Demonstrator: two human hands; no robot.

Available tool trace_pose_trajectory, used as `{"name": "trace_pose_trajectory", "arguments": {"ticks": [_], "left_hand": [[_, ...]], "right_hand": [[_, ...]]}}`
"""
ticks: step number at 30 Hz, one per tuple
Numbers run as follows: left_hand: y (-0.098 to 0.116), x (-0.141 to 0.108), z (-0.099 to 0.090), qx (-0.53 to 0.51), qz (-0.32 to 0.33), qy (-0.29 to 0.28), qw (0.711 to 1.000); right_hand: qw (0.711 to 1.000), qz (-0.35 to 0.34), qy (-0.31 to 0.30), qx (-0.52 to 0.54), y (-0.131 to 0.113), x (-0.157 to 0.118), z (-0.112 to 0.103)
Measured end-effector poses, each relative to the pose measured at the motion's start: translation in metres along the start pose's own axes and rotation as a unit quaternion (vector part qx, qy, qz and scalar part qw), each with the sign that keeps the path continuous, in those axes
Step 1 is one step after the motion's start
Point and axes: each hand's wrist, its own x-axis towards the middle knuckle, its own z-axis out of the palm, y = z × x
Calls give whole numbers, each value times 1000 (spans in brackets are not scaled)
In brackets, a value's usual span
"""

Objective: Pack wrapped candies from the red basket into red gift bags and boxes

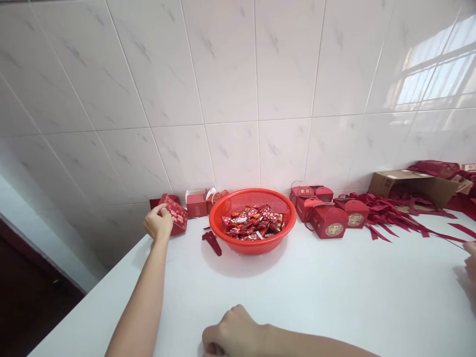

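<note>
At the far left of the table, my left hand (pixel 158 223) is closed on the edge of a red patterned box (pixel 176 212), which is tilted. Part of the box is covered by my fingers. My right hand (pixel 234 332) rests low in the middle of the view, curled into a fist near the table's front. Its palm side is hidden, so what it holds, if anything, cannot be seen. Between and beyond my hands stands a red plastic basket (pixel 253 245) holding many small wrapped sweets (pixel 255 222).
Small red boxes (pixel 196 204) stand along the tiled wall, with more gift boxes (pixel 329 220) right of the basket. Dark red strips (pixel 211 243) lie beside it. Ribbons (pixel 383 210) spill near a cardboard box (pixel 416 186). Another person's hand (pixel 470 260) shows at the right edge.
</note>
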Motion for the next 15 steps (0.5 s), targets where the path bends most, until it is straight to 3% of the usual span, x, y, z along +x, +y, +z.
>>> {"name": "trace_pose_trajectory", "arguments": {"ticks": [5,8,9,11,13,15], "left_hand": [[33,-7,-21,-24,8,59,998],[64,-14,-47,-71,64,96,991],[74,-19,-56,-91,115,57,988],[92,-30,-70,-116,165,5,979],[107,-44,-78,-175,187,-72,964],[117,-60,-79,-236,201,-171,935]], "right_hand": [[1000,-4,-13,4,-3,-1,-7],[999,-5,-22,36,-5,-2,-20],[999,-13,-12,50,-8,-4,-29],[995,-50,49,74,-16,-10,-55],[975,-104,172,96,-27,-22,-93],[927,-133,332,117,-38,-40,-136]]}}
